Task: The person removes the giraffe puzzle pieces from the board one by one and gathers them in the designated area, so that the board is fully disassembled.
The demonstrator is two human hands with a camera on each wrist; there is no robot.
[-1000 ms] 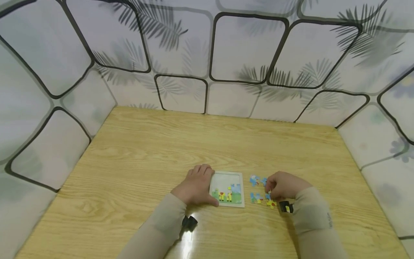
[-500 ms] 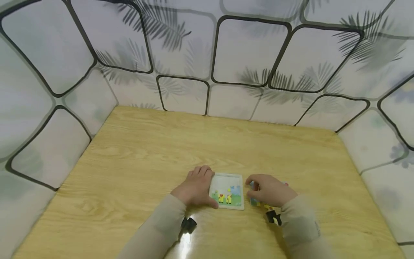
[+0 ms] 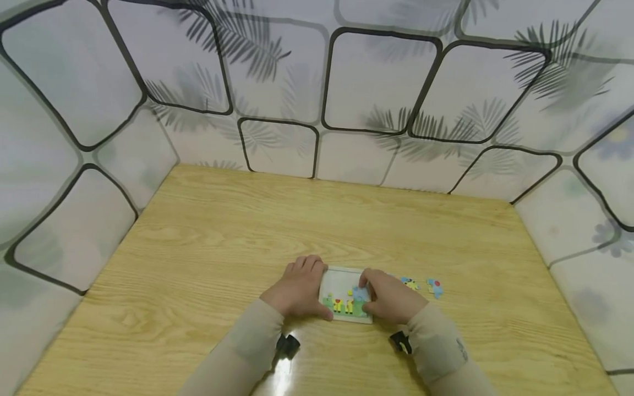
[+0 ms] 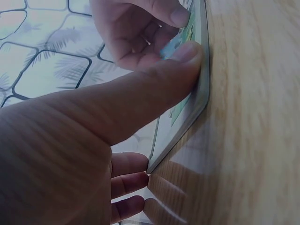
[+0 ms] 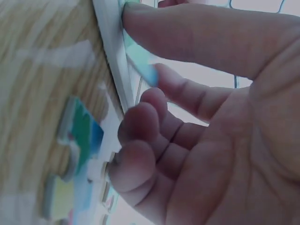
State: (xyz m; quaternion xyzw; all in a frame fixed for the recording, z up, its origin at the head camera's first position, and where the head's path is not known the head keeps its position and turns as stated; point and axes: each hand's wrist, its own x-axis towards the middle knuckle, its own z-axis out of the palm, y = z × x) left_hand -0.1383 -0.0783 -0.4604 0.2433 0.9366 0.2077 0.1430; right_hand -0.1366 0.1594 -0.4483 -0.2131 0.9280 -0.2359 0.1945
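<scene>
A square jigsaw puzzle tray with a pale rim lies on the table, its lower part filled with green, blue and yellow pieces. My left hand rests along the tray's left side, thumb stretched along the near rim and fingers at the far left corner. In the left wrist view that thumb presses the rim. Over the tray's right side, my right hand pinches a blue-green puzzle piece between thumb and index finger. The piece looks tilted in the right wrist view; the hand hides most of it from above.
Loose puzzle pieces lie right of the tray, among them a blue one with a red spot and a blue-yellow one. Others are partly hidden under the right hand. The wooden table meets a patterned cloth wall behind.
My right hand has moved left from the loose pieces to the tray's right side, bringing a puzzle piece with it. The left hand stays at the tray's left side.
</scene>
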